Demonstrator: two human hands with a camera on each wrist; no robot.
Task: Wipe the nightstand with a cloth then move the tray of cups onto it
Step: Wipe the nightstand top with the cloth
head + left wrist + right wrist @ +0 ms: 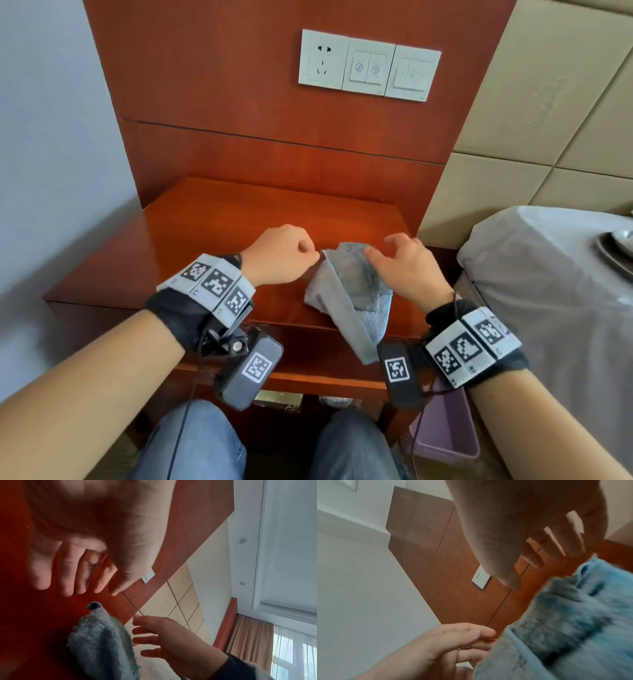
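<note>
— Knees in blue jeans (pixel 191 442) sit lowest in the head view. Largest item?

— Red-brown nightstand (pixel 191 246), set against a wood wall panel (pixel 260 102). White-covered bed (pixel 548 274) stands just to its right.

— Task item?

— Grey-blue cloth (pixel 346 294), crumpled near the nightstand's front edge, one end hanging over it. A dark tray rim (pixel 613 253) shows on the bed at the frame edge; cups cannot be made out.

— Hands?

— Left hand (pixel 281 257) just beside the cloth's left corner, fingers loosely curled, gripping nothing. Right hand (pixel 407 267) above the cloth's right side, fingers spread apart and unclenched; contact cannot be confirmed.

— Smaller fittings?

— Socket and switch plates (pixel 370 65) on the panel.
</note>
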